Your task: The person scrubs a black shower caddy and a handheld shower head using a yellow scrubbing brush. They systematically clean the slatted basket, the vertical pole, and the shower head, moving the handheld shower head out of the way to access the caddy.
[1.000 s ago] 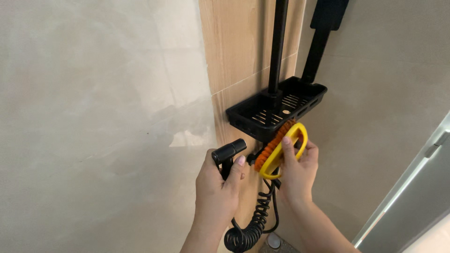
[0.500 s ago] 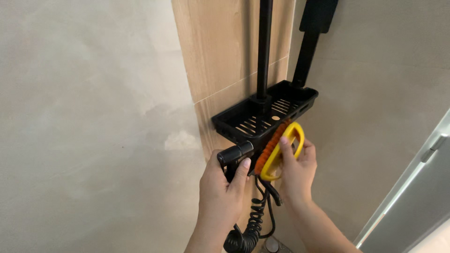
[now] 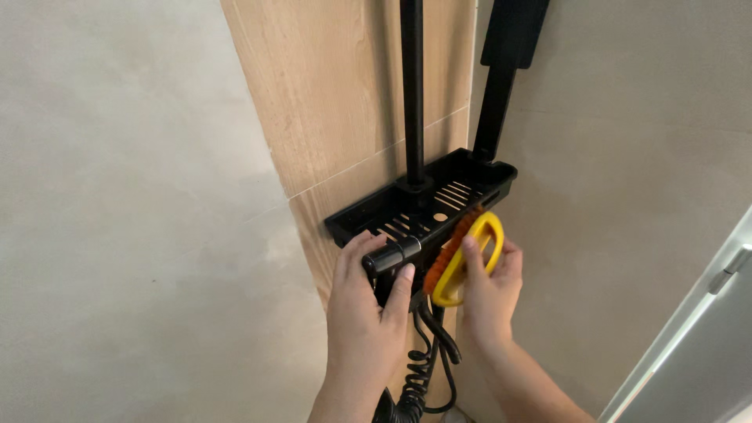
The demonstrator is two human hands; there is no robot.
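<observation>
The left hand [image 3: 362, 313] is gripping the black spray handle [image 3: 389, 256] with fingers closed, its long axis lying level just below the black shelf [image 3: 345, 222], while the right hand [image 3: 489, 294], fingers closed, is pressing the yellow brush [image 3: 468, 258] against the shelf's front edge.

Vertical black pole [image 3: 412, 86] on wood-grain wall panel [image 3: 337, 94]. Beige tile wall [image 3: 117, 219] left of panel. Grey door frame [image 3: 697, 329] far right of panel.

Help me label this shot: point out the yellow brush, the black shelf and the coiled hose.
yellow brush [image 3: 479, 252], head view, on its loop handle.
black shelf [image 3: 470, 174], head view, on its back rim.
coiled hose [image 3: 415, 384], head view, on its coils.
</observation>
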